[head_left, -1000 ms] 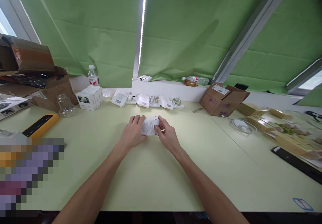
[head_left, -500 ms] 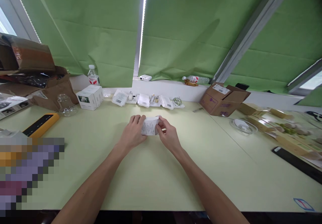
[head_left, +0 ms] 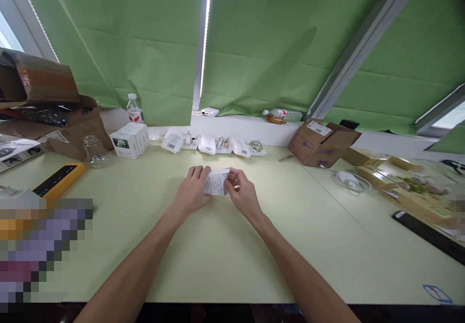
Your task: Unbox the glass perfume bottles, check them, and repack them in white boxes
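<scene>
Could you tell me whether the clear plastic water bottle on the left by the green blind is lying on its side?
No, the clear plastic water bottle stands upright behind the white cartons.

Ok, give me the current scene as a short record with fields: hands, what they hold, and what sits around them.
left hand: grips the left end of the small white box
right hand: fingers on the box's right end
small white box: held just over the table, printed text facing the camera
behind the box: white packets and small glass bottles in a row along the wall
left side: white cartons, glass jar, yellow and black device
right side: open cardboard box
</scene>
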A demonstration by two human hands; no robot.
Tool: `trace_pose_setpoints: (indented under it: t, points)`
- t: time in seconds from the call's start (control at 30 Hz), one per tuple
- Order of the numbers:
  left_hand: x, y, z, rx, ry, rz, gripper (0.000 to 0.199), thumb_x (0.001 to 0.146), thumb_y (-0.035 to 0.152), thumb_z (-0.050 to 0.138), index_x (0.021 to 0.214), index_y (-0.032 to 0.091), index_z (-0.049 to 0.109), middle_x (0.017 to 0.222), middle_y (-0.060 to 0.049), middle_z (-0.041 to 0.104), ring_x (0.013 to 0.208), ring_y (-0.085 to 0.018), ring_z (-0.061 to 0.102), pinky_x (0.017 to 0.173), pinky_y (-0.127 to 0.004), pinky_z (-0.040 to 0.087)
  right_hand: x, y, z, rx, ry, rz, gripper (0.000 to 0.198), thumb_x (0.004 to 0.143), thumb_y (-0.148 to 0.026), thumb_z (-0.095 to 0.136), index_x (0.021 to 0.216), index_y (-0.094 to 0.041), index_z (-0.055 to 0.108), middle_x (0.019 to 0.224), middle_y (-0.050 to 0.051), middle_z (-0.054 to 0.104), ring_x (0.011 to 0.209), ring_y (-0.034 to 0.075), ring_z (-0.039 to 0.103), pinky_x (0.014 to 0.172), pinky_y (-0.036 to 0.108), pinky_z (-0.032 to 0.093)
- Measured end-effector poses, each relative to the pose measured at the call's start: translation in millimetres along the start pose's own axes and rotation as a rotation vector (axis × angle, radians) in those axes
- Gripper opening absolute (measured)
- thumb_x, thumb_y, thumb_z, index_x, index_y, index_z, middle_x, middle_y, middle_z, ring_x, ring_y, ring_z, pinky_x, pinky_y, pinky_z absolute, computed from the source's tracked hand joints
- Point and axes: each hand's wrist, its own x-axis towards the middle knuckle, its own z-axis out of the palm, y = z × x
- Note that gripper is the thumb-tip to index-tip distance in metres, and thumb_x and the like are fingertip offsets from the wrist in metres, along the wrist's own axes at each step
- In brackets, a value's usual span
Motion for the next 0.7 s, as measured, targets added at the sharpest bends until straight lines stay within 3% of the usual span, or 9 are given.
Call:
trace_pose_setpoints:
  t: [0.47,0.7]
  points:
    - [0.1,0.4,0.0,0.005,0.002,-0.002,0.064,0.068,0.02,0.065,0.124,0.023,0.033,0.12,-0.009,0.046,0.116,-0.028,0.041,0.088,-0.04,0.047,0.3,0.9,0.5,-0.042,-0.001,-0.07,0.026,0.087,-0.028,0.048,0.107,-0.018,0.06,0.095,0.008,0.067,0.076,0.018,0.062,0.056,0.027,0.052]
    - [0.5,-1.3,0.3,-0.005,0.001,-0.014,0.064,0.069,0.022,0.064,0.125,0.023,0.034,0.121,-0.01,0.047,0.116,-0.029,0.041,0.087,-0.041,0.047,1.8,4.4,0.8,-0.01,0.007,-0.071,0.029,0.086,-0.03,0.051,0.112,-0.019,0.058,0.092,0.006,0.067,0.073,0.017,0.062,0.055,0.028,0.054]
